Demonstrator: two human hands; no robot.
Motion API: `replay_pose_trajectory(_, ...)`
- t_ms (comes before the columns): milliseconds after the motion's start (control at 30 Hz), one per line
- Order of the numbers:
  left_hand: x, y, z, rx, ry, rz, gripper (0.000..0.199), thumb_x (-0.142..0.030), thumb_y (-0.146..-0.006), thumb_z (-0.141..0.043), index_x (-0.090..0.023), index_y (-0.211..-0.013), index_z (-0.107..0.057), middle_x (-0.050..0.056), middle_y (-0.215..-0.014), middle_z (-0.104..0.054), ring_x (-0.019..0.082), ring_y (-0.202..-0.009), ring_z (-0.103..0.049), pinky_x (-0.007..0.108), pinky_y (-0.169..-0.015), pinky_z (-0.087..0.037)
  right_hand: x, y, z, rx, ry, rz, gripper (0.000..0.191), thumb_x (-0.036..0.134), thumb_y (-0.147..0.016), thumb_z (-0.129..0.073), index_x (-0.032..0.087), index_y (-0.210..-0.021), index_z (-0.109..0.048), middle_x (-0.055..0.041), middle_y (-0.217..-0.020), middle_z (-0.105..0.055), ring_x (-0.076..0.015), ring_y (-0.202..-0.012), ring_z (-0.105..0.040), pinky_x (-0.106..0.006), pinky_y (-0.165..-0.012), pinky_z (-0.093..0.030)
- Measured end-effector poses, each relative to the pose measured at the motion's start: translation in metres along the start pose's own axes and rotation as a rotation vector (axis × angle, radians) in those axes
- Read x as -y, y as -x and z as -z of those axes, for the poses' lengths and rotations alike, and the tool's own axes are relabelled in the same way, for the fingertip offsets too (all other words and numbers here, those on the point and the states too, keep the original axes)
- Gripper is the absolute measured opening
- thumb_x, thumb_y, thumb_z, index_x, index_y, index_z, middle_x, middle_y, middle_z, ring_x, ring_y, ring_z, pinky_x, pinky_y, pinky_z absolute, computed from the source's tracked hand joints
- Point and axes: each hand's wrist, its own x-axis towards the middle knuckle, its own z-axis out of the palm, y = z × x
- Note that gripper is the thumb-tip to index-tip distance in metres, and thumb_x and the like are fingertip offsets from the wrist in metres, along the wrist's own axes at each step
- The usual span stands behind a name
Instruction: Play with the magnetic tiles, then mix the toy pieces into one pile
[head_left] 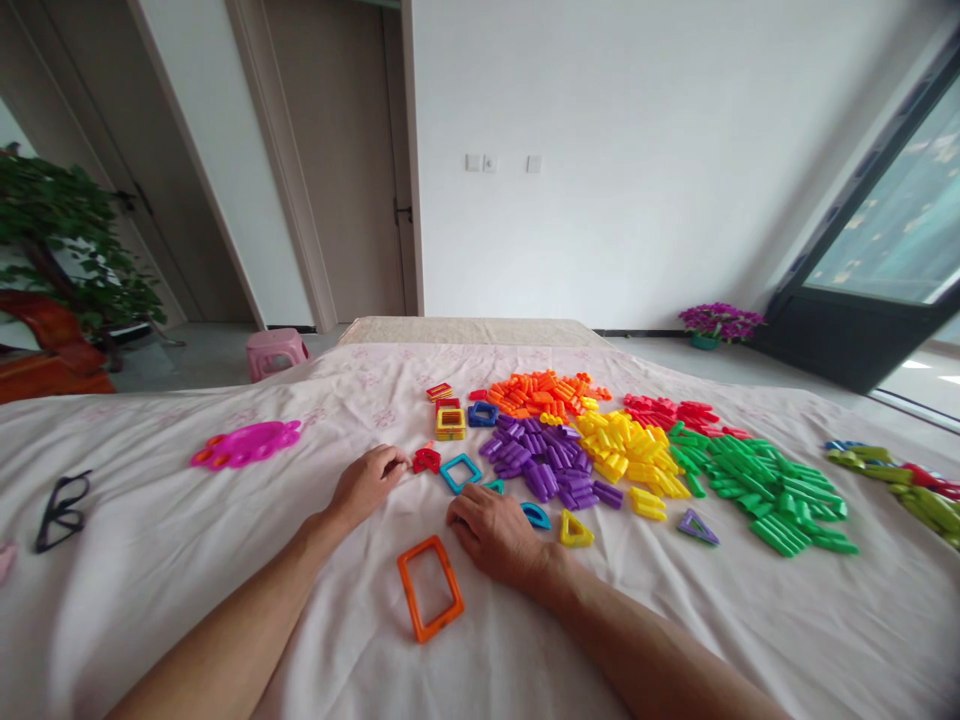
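My left hand rests on the cloth with its fingers curled closed, just left of a small red magnetic tile piece. I cannot tell whether its fingertips touch that piece. My right hand lies palm down, fingers bent under and hidden, so what they may hold does not show. Beyond it are a light-blue square frame tile and a partly covered teal triangle. A blue curved tile and a yellow triangle tile lie to its right. Nearer me is an orange square frame tile.
Heaps of purple, orange, yellow, red and green pieces spread rightward. Stacked yellow frame tiles stand behind my hands. A pink tray and black glasses lie left on the cloth.
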Motion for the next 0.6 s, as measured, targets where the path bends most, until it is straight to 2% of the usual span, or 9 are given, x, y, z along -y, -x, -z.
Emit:
replay_pose_trajectory(367,-0.006,0.002,0.001,-0.014,-0.077,-0.038,0.017,-0.025,-0.088,-0.046,-0.022,-0.088,-0.063,0.001,-0.092,-0.066,0.015,-0.086,-0.062,0.025,-0.077,-0.045,0.002,0.0,0.003,0.017,0.009,-0.004,0.01,0.017,-0.088,-0.05,0.021,-0.092,-0.059,-0.0014,-0.092,-0.06,-0.0131,-0.082,-0.056,-0.024,-0.067,-0.036)
replay_pose_trajectory(500,-0.012,0.005,0.001,-0.13,-0.272,-0.034,0.018,-0.022,-0.088,-0.046,-0.021,-0.09,-0.064,0.005,-0.092,-0.066,0.02,-0.089,-0.061,0.031,-0.081,-0.046,0.001,0.0,0.002,0.017,0.002,0.002,0.01,0.017,-0.088,-0.05,0.021,-0.092,-0.059,-0.0016,-0.092,-0.06,-0.0132,-0.083,-0.056,-0.023,-0.068,-0.036)
replay_pose_trajectory(600,-0.017,0.006,0.001,-0.23,-0.338,-0.093,0.026,-0.022,-0.089,-0.047,-0.02,-0.108,-0.063,0.009,-0.108,-0.065,0.024,-0.105,-0.058,0.039,-0.094,-0.043,0.002,0.001,0.003,0.021,-0.002,0.003,0.01,0.017,-0.088,-0.05,0.02,-0.092,-0.058,-0.0017,-0.092,-0.061,-0.0131,-0.083,-0.056,-0.023,-0.068,-0.036)
